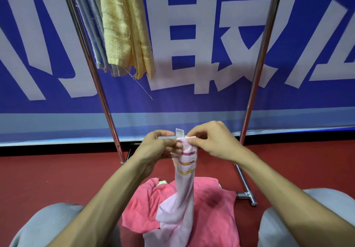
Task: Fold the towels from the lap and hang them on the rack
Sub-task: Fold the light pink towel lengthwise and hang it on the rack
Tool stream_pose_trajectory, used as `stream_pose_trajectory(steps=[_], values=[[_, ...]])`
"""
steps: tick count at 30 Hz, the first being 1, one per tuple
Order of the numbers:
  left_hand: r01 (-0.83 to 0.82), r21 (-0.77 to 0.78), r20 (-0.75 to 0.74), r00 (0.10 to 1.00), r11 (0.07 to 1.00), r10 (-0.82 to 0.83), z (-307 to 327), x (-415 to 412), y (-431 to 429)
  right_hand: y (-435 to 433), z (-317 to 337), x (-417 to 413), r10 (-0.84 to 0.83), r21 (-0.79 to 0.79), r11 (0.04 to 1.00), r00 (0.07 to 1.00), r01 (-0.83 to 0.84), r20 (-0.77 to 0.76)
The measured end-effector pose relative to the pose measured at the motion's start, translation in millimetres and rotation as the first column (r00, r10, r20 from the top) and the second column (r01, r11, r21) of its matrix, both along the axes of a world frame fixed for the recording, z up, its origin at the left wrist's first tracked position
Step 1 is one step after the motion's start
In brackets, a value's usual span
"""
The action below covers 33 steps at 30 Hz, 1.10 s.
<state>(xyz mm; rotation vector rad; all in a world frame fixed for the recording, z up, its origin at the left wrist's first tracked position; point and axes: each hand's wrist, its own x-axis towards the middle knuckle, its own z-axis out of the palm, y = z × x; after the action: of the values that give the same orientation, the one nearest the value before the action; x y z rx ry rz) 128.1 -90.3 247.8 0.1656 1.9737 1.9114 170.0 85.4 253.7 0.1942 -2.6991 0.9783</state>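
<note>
A pale pink towel [184,191] with red, orange and yellow stripes hangs bunched from my two hands, its lower end trailing onto my lap. My left hand [159,147] and my right hand [213,141] pinch its top edge close together, beside a small white tag [179,132]. Under it a coral pink towel [211,208] lies crumpled between my knees. A folded yellow towel [123,26] and a grey cloth [96,35] hang on the metal rack [96,74] at upper left.
The rack's two chrome uprights slant up at left and at right [259,64], with a foot bar [245,193] on the red floor. A blue banner with large white characters [211,45] stands behind. My grey-clad knees [46,225] frame the lap.
</note>
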Motion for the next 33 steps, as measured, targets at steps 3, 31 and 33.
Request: stream_pose_trajectory(steps=[3,31,33], values=[[0.036,-0.357,-0.386,0.904,0.933,-0.182,-7.2,-8.0,-4.7,11.6,4.5,-3.7,-0.013,-0.154,0.988,0.999,0.019,0.039],[-0.472,-0.577,-0.817,0.343,0.666,-0.465,-13.6,-22.4,-15.1,48.0,12.0,-6.2,-0.346,-0.384,0.872,0.937,0.305,-0.042],[-0.478,-0.585,-0.811,0.359,0.656,-0.462,-13.2,-22.9,-18.3,49.3,12.8,-6.7,-0.378,-0.352,0.875,0.924,0.333,-0.065]])
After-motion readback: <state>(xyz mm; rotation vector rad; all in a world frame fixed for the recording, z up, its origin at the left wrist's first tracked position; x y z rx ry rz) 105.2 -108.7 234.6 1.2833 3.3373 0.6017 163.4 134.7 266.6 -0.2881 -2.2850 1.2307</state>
